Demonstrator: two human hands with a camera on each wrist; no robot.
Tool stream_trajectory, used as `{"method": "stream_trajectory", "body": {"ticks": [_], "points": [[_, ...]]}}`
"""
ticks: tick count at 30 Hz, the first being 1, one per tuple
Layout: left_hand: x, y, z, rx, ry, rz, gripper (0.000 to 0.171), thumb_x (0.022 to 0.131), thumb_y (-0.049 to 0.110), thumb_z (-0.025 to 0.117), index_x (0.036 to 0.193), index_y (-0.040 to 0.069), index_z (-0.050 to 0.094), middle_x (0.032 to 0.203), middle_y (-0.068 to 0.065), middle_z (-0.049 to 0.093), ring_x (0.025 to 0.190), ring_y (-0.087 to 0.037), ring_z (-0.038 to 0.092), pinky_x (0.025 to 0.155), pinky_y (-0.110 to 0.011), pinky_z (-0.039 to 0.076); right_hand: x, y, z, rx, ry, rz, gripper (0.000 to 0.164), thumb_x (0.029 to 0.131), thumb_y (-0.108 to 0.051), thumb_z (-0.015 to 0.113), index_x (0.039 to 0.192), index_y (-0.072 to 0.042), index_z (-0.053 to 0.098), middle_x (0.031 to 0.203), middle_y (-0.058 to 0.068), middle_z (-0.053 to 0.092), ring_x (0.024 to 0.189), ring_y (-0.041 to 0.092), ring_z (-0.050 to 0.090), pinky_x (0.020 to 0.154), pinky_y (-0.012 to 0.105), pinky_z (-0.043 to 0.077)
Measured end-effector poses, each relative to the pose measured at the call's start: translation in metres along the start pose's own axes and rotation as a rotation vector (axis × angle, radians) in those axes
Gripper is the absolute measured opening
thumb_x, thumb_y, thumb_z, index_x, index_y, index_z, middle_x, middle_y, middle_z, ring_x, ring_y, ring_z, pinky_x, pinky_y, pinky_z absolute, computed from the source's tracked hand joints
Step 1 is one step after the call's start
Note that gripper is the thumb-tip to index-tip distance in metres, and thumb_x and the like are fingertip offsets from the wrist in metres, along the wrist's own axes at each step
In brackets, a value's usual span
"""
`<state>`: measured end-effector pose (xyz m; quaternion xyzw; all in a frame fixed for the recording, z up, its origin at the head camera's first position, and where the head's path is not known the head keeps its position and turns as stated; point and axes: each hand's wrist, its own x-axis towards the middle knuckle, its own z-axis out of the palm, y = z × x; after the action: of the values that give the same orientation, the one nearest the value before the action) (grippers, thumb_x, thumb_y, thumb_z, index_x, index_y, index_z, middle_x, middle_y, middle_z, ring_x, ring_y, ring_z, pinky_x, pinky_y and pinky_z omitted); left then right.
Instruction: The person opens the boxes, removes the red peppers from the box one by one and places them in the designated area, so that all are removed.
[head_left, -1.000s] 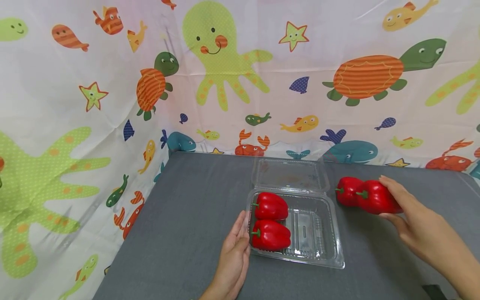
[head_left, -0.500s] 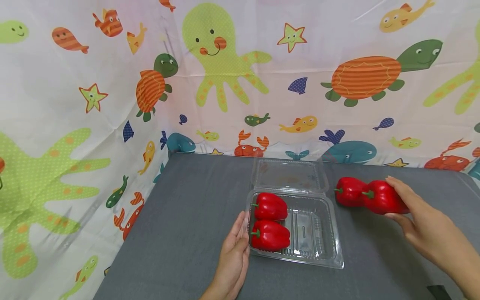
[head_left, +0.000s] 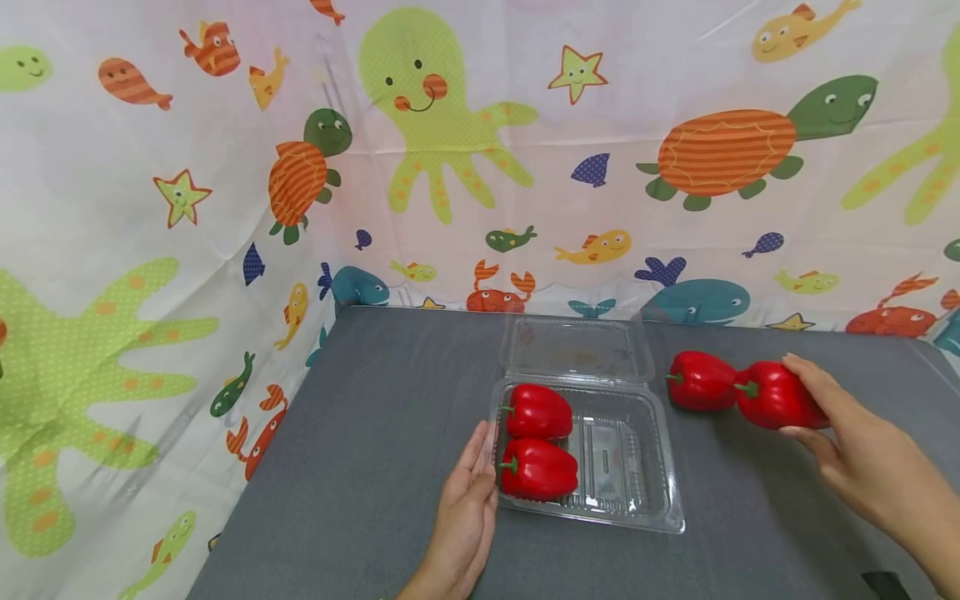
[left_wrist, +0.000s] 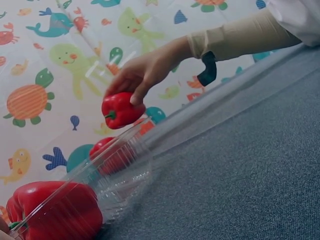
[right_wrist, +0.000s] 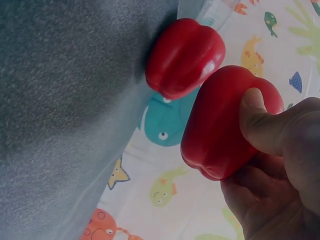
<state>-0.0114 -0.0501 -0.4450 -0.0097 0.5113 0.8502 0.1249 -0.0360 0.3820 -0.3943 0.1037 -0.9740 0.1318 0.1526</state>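
In the head view a clear plastic container lies with its lid folded back, two red bell peppers side by side in its left half. My left hand rests along the container's left wall, fingers mostly straight. On the right, my right hand grips another red bell pepper between thumb and fingers, its green stem pointing left. The left wrist view shows this held pepper raised above the tabletop. One more red bell pepper lies just left of it, also seen in the right wrist view.
The clear lid lies flat behind the container. A grey cloth-covered table runs back to a white curtain printed with sea animals, which also closes off the left side. A dark strap hangs from the right wrist.
My right hand has moved slightly right with its pepper, widening the offset from the pepper lying beside it. The left hand and the container stay put; the head view shifts slightly.
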Motion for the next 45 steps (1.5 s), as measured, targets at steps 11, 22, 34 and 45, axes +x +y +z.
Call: {"method": "stream_trajectory", "body": {"ticks": [11, 22, 34, 45], "points": [[0.0, 0.0, -0.002, -0.006, 0.01, 0.005, 0.06, 0.113, 0.003, 0.032, 0.17, 0.008, 0.013, 0.176, -0.003, 0.018, 0.163, -0.021, 0.011, 0.125, -0.029, 0.024, -0.003, 0.011, 0.003, -0.005, -0.003, 0.004, 0.118, 0.068, 0.005, 0.094, 0.165, -0.007, 0.028, 0.135, 0.039, 0.05, 0.092, 0.059, 0.06, 0.072, 0.072, 0.056], [0.0, 0.001, -0.001, -0.002, 0.008, 0.004, 0.06, 0.113, 0.004, 0.032, 0.17, 0.01, 0.014, 0.176, -0.002, 0.019, 0.163, -0.021, 0.011, 0.128, -0.034, 0.02, -0.001, 0.02, 0.004, -0.009, -0.021, 0.043, 0.113, 0.072, 0.005, 0.091, 0.165, -0.004, 0.027, 0.13, 0.041, 0.052, 0.093, 0.059, 0.059, 0.072, 0.072, 0.057], [0.001, 0.001, 0.0, -0.003, 0.005, -0.004, 0.06, 0.113, 0.004, 0.033, 0.17, 0.01, 0.014, 0.176, -0.004, 0.017, 0.163, -0.022, 0.009, 0.13, -0.039, 0.016, -0.001, 0.029, 0.006, 0.007, -0.048, 0.078, 0.115, 0.074, 0.008, 0.089, 0.167, -0.006, 0.023, 0.136, 0.041, 0.046, 0.098, 0.061, 0.053, 0.073, 0.074, 0.055], [0.001, 0.001, 0.0, -0.014, 0.005, -0.006, 0.06, 0.114, 0.004, 0.034, 0.17, 0.009, 0.013, 0.176, -0.004, 0.017, 0.163, -0.023, 0.01, 0.128, -0.035, 0.021, -0.001, 0.037, 0.01, 0.003, -0.056, 0.067, 0.117, 0.073, 0.011, 0.089, 0.167, -0.006, 0.022, 0.143, 0.04, 0.042, 0.101, 0.062, 0.052, 0.076, 0.074, 0.053]]}}
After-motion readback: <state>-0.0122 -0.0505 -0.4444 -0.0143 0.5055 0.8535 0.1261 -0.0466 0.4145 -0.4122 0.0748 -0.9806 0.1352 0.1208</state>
